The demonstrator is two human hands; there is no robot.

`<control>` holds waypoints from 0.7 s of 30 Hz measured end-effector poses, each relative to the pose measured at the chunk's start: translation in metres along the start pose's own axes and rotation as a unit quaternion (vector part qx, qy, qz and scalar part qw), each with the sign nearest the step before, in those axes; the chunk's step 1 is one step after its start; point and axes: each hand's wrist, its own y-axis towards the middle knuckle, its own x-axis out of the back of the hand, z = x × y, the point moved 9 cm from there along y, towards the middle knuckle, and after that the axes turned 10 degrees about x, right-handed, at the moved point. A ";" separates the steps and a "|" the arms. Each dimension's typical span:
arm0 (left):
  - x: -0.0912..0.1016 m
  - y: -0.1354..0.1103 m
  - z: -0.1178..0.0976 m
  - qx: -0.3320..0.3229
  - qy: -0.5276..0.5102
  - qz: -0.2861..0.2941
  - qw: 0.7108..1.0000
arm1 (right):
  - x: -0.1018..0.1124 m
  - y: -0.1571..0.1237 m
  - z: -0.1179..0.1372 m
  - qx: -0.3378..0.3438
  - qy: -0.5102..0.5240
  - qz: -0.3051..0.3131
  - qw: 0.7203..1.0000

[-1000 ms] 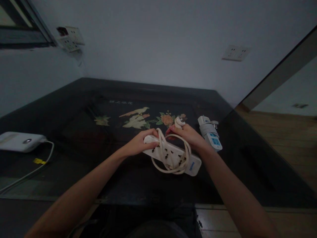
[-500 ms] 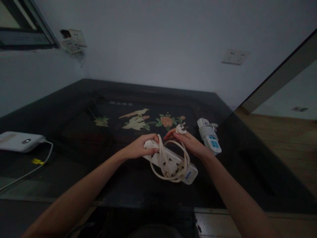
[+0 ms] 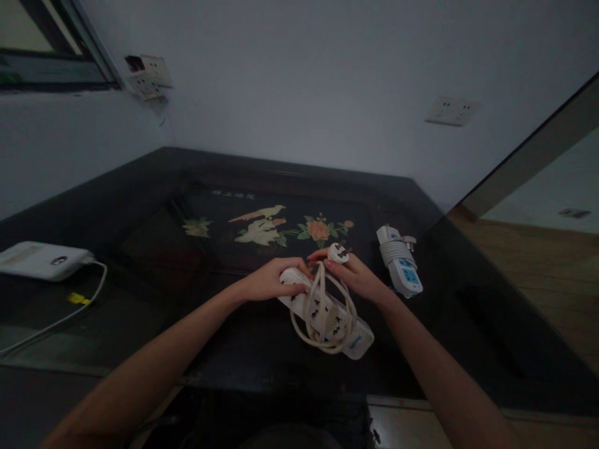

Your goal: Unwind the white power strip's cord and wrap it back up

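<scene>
My left hand (image 3: 271, 279) grips the upper left end of a white power strip (image 3: 359, 344), thumb across its socket face. The strip slants down to the right over the dark table. Its white cord (image 3: 322, 305) lies in loose loops around the strip's middle. At the strip's upper right, my right hand (image 3: 359, 275) is closed on the white plug (image 3: 337, 252), whose metal prongs point up and right. Part of the cord just behind the plug is hidden by the fingers.
A second power strip (image 3: 406, 277) with blue sockets and wound grey cord lies to the right. At left rests a white device (image 3: 44, 260) with a cable (image 3: 56, 327) and a yellow tag (image 3: 78, 299). Wall sockets (image 3: 452, 111) sit above the black table (image 3: 224, 355).
My right hand and the plug have moved slightly down and left, nearer my left hand. The cord loops have drawn narrower at the top. The view has shifted slightly.
</scene>
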 end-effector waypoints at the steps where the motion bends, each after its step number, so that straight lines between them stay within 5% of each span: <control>1: 0.002 0.000 0.001 0.003 0.002 -0.006 1.000 | 0.005 -0.001 -0.004 -0.009 0.003 -0.020 1.000; 7: 0.005 0.002 0.004 0.019 -0.003 -0.008 1.000 | 0.035 -0.010 -0.018 -0.029 -0.012 -0.145 0.989; 15: 0.005 0.007 0.011 0.017 0.034 -0.017 0.999 | 0.022 0.002 -0.010 -0.018 -0.049 -0.118 0.992; 21: 0.002 0.000 -0.011 -0.005 0.147 -0.060 0.987 | 0.014 0.006 -0.011 -0.028 -0.046 -0.120 0.991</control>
